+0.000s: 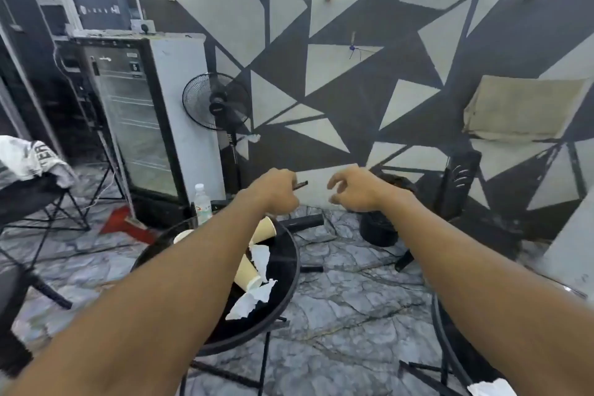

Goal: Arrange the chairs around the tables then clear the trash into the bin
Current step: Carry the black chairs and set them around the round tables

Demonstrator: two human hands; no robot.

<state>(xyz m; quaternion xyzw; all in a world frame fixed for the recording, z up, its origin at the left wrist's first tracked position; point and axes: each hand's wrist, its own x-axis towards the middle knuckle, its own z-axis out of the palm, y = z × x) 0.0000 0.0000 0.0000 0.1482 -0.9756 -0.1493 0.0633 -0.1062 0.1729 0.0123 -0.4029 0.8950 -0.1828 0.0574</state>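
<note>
Both bare arms reach forward over a round black table (284, 267). The left hand (276, 194) has its fingers curled round a small dark object (301, 184), whose end sticks out toward the other hand; what it is cannot be told. The right hand (358, 191) hangs apart from it, fingers loosely bent and spread, holding nothing. On the table lie two tipped paper cups (264, 230), crumpled tissues (254, 297) and, at the far edge, an upright water bottle (202, 204). A black bin (377, 230) stands on the marble floor beyond the right hand, near the patterned wall. A folding chair with a beige back (527, 109) stands at the right by the wall, and another chair (29, 199) draped with cloth at the left, near a glass-door fridge (138, 125) and a standing fan (217, 101).
</note>
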